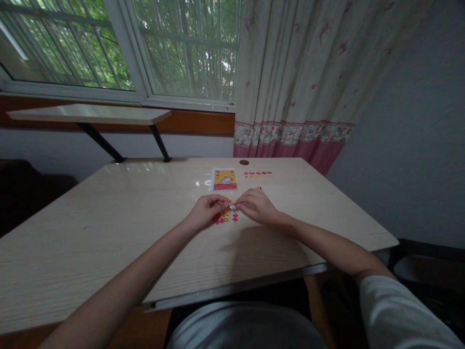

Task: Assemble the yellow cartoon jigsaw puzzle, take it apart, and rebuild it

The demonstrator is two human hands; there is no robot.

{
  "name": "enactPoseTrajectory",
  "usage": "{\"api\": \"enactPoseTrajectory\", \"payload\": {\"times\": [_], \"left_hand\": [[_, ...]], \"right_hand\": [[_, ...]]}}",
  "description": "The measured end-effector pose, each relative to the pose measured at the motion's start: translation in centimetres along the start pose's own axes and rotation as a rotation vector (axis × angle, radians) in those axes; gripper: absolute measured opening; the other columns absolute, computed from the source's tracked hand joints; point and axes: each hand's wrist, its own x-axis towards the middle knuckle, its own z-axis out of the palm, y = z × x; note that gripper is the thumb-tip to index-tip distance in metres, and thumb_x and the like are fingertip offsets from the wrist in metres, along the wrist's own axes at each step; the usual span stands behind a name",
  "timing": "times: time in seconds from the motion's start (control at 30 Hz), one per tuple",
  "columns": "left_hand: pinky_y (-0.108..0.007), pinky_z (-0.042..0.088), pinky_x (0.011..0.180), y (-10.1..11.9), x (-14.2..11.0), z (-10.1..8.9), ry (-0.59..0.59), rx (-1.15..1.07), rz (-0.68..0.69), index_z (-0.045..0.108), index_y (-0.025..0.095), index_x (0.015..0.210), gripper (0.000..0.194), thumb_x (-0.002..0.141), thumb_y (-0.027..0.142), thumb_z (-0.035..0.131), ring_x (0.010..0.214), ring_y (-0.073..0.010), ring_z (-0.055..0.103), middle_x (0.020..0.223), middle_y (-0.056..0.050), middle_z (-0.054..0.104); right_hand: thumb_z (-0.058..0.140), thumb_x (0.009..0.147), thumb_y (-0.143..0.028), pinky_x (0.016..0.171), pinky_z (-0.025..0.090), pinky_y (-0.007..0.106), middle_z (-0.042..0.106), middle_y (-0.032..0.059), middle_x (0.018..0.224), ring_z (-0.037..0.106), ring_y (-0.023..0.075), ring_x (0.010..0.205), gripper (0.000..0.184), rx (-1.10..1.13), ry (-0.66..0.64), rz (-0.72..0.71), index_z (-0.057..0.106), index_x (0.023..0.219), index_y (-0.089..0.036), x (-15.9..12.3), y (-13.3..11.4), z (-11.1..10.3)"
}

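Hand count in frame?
2. Left hand is at the left of the small white patch among the puzzle pieces; right hand is at its right. No others show; some fingers are hidden.

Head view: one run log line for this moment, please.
left hand: at small white puzzle piece; right hand: at same piece; yellow-red picture card: flat on pale wooden table, beyond hands

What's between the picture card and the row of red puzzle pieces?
Just bare table separates the card and red pieces in the head view.
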Motion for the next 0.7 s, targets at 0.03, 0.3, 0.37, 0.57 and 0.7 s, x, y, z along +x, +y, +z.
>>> {"api": "enactPoseTrajectory", "payload": {"times": [0.03, 0.3, 0.37, 0.57, 0.7], "left_hand": [[-0.024, 0.042, 0.053, -0.2, 0.1, -0.2, 0.02, 0.004, 0.009, 0.068, 0.013, 0.077, 0.032, 0.063, 0.04, 0.071, 0.057, -0.012, 0.055, 0.069, -0.006, 0.067], [-0.023, 0.04, 0.048, -0.4, 0.3, -1.8, 0.198, 0.115, -0.017, 0.065, 0.013, 0.072, 0.024, 0.063, 0.035, 0.067, 0.054, -0.0123, 0.055, 0.07, -0.006, 0.067], [-0.022, 0.038, 0.046, -0.1, 0.2, -1.8, 0.219, 0.119, -0.03, 0.064, 0.014, 0.072, 0.023, 0.062, 0.035, 0.066, 0.052, -0.0121, 0.054, 0.069, -0.006, 0.066], [-0.025, 0.042, 0.052, 0.4, 0.2, -2.0, 0.222, 0.149, -0.009, 0.064, 0.014, 0.072, 0.025, 0.062, 0.037, 0.065, 0.059, -0.0158, 0.057, 0.07, -0.007, 0.068], [-0.026, 0.042, 0.057, 0.1, 0.3, -2.5, 0.223, 0.22, 0.07, 0.065, 0.014, 0.073, 0.024, 0.064, 0.036, 0.064, 0.062, -0.0167, 0.058, 0.07, -0.007, 0.067]], "right_hand": [[0.057, 0.084, -0.028, 0.076, 0.039, 0.03, 0.067, 0.0045, 0.082, 0.058, 0.0148, 0.08, 0.013, 0.011, 0.04, 0.019, 0.066, 0.086, -0.019, 0.1, 0.0, -0.3], [0.062, 0.079, -0.028, 0.063, 0.044, 0.027, 0.065, 0.0028, 0.072, 0.054, 0.0127, 0.065, 0.01, 0.127, 0.337, 0.225, 0.068, 0.077, -0.02, 0.2, 0.4, -2.5], [0.062, 0.079, -0.027, 0.063, 0.044, 0.027, 0.065, 0.0027, 0.071, 0.054, 0.0128, 0.064, 0.01, 0.123, 0.356, 0.223, 0.068, 0.076, -0.019, 0.1, 0.3, -2.6], [0.061, 0.078, -0.027, 0.066, 0.044, 0.027, 0.067, 0.0036, 0.074, 0.055, 0.0134, 0.067, 0.011, 0.029, 0.257, 0.229, 0.068, 0.075, -0.02, 0.6, 2.3, -4.0], [0.061, 0.074, -0.022, 0.065, 0.041, 0.025, 0.066, 0.0047, 0.073, 0.054, 0.0132, 0.068, 0.009, -0.09, 0.077, 0.377, 0.068, 0.072, -0.016, 0.0, 6.6, -6.0]]}}
